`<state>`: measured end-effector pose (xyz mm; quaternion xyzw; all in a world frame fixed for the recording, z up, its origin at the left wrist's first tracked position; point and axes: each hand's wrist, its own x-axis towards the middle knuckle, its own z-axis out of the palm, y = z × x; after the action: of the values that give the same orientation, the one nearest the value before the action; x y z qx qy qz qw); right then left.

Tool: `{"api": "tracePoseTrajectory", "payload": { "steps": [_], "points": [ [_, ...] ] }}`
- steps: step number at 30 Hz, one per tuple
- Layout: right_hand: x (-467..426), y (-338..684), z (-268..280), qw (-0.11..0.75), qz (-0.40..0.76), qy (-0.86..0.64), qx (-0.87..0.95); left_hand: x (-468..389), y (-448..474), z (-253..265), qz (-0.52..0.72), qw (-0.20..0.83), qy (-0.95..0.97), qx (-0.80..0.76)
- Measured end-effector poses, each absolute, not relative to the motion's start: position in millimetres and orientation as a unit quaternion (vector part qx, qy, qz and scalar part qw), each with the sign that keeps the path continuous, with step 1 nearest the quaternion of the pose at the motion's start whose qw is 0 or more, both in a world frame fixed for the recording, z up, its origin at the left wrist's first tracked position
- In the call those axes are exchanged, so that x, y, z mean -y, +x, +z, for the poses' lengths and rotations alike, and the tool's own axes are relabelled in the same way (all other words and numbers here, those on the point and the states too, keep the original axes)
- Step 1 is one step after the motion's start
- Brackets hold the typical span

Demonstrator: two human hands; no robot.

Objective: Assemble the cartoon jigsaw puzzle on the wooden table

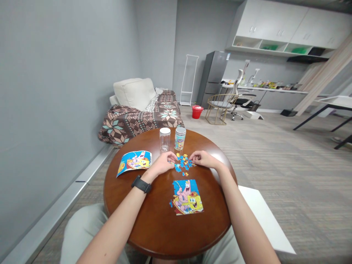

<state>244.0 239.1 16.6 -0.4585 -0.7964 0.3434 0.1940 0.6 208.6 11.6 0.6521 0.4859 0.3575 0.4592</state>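
Note:
Loose jigsaw pieces (184, 161), blue and yellow, lie in a heap between my two hands. At the heap's left edge is my left hand (166, 162), its fingers bent and apart from the thumb, touching the outer pieces. My right hand (204, 160) reaches in from the other side with loosely curled fingers at the pieces; no piece shows clearly in its grasp. Closer to me lies a partly joined jigsaw puzzle (188, 197) with a pink starfish and a yellow sponge character. One loose piece (171, 203) rests by its left edge.
On the round brown table (154, 223) stand a clear jar with a white lid (165, 140) and a printed canister (179, 139). A curved picture sheet (134, 162) lies at the left. Behind are a covered sofa (143, 117) and a red bucket (197, 112).

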Motion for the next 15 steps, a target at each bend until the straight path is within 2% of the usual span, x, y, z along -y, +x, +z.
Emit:
{"api": "tracePoseTrajectory", "payload": {
  "steps": [15],
  "points": [
    [-238.4, 242.3, 17.0, 0.199, 0.346, -0.448, 0.8, -209.0, -0.4, 10.7, 0.373, 0.471, 0.631, -0.491]
  ]
}}
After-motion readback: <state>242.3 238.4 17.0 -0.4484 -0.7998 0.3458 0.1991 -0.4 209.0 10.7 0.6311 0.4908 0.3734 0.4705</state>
